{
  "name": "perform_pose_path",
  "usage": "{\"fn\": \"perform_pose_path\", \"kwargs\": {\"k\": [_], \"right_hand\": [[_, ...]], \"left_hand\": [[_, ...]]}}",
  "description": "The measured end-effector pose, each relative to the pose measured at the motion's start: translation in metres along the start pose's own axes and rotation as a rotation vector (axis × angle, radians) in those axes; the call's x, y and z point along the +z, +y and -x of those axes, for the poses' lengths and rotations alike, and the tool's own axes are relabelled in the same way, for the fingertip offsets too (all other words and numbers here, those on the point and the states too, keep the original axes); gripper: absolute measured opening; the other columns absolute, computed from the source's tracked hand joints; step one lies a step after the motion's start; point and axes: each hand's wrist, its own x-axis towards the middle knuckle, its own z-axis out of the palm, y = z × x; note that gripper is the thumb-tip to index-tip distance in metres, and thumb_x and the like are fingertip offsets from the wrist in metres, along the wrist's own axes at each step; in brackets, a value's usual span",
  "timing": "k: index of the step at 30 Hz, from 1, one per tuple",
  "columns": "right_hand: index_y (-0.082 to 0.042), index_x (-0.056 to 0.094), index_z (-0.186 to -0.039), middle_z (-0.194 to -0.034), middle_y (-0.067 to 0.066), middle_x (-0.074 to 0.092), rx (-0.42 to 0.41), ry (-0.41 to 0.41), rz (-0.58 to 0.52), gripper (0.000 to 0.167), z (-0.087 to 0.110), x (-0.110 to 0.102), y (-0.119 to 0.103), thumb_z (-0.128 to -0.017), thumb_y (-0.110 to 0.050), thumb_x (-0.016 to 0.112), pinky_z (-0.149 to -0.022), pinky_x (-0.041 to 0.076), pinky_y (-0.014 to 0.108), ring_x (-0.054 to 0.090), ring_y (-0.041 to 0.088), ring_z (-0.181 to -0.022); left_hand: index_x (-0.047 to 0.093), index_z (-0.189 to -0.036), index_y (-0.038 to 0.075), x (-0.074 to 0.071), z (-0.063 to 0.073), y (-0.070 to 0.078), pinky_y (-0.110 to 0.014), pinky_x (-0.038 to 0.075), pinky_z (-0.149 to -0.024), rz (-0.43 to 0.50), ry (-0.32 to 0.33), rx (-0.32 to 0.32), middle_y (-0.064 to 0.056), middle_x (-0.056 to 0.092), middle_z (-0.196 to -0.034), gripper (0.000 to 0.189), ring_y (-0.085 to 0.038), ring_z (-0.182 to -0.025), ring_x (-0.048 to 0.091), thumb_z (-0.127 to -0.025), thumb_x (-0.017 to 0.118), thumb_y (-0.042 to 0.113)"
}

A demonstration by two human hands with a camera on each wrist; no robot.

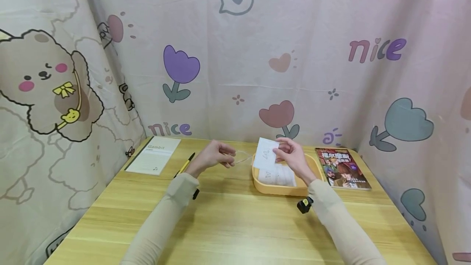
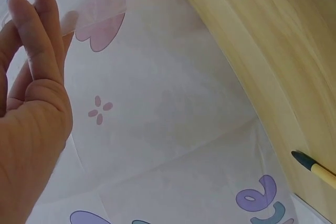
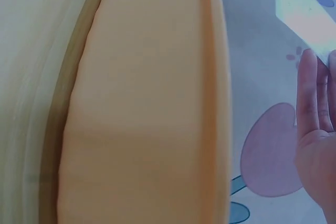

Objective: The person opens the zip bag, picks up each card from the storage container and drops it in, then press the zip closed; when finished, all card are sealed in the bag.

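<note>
In the head view, my left hand [image 1: 215, 156] pinches a thin piece of clear plastic film [image 1: 243, 156], left of a yellow-orange tray [image 1: 279, 190]. The film [image 2: 100, 11] shows as a see-through strip beyond the fingers in the left wrist view; its full shape is hard to make out. My right hand [image 1: 292, 156] grips a flat white packet [image 1: 265, 154] by its right edge, tilted above the tray. Similar white packets [image 1: 277, 175] with a faint grey drawing lie in the tray's left part. In the right wrist view, the fingertips meet the packet's lower edge [image 3: 304, 14].
A Gambit notepad [image 1: 152, 156] lies at the table's back left, with a yellow and black pen [image 1: 185, 165] beside it. To the tray's right is a colourful comic-style book [image 1: 344, 169]. A patterned curtain [image 1: 228, 72] hangs behind the wooden table [image 1: 235, 224].
</note>
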Motion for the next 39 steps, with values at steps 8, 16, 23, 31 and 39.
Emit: {"fn": "perform_pose_path", "kwargs": {"k": [8,16,23,31,39], "right_hand": [[0.003,0.053,-0.124,-0.080,-0.003,0.066,-0.042,0.019,-0.051,0.037,-0.004,0.011,-0.014,-0.090,0.000,0.068,-0.068,0.061,0.052,0.065,0.012,-0.070],[0.004,0.045,-0.120,-0.074,0.002,0.059,-0.117,0.033,-0.144,0.034,-0.011,0.026,-0.024,-0.091,0.005,0.064,-0.066,0.063,0.045,0.062,0.017,-0.069],[-0.008,0.047,-0.111,-0.080,0.003,0.063,-0.161,0.022,-0.213,0.029,-0.018,0.043,-0.027,-0.091,0.008,0.062,-0.072,0.062,0.052,0.064,0.019,-0.070],[0.002,0.040,-0.113,-0.091,0.002,0.068,-0.181,0.030,-0.234,0.031,-0.019,0.055,-0.030,-0.091,0.010,0.060,-0.077,0.055,0.064,0.068,0.016,-0.076],[0.010,0.037,-0.117,-0.094,0.004,0.067,-0.207,0.010,-0.160,0.035,-0.022,0.057,-0.031,-0.092,0.008,0.060,-0.075,0.060,0.054,0.068,0.014,-0.080]], "left_hand": [[0.066,-0.116,-0.008,-0.002,0.000,0.005,-0.040,0.064,-0.072,0.000,0.007,-0.004,-0.022,0.072,-0.101,0.029,-0.023,-0.076,0.074,-0.087,0.070,-0.003],[0.064,-0.117,-0.011,-0.001,-0.002,0.007,-0.036,0.064,-0.071,0.019,-0.008,-0.008,-0.024,0.072,-0.105,0.031,-0.025,-0.078,0.074,-0.087,0.070,-0.002],[0.061,-0.120,-0.014,-0.001,-0.003,0.005,-0.038,0.064,-0.073,0.029,-0.016,-0.001,-0.033,0.066,-0.112,0.037,-0.024,-0.077,0.074,-0.087,0.070,-0.002],[0.059,-0.121,-0.016,0.000,-0.003,0.006,-0.035,0.064,-0.070,0.036,-0.031,0.006,-0.035,0.065,-0.113,0.037,-0.022,-0.076,0.074,-0.088,0.068,-0.003],[0.063,-0.118,-0.012,0.000,-0.004,0.007,-0.035,0.064,-0.070,0.039,-0.023,0.012,-0.024,0.072,-0.103,0.034,-0.023,-0.076,0.074,-0.087,0.070,-0.002]]}}
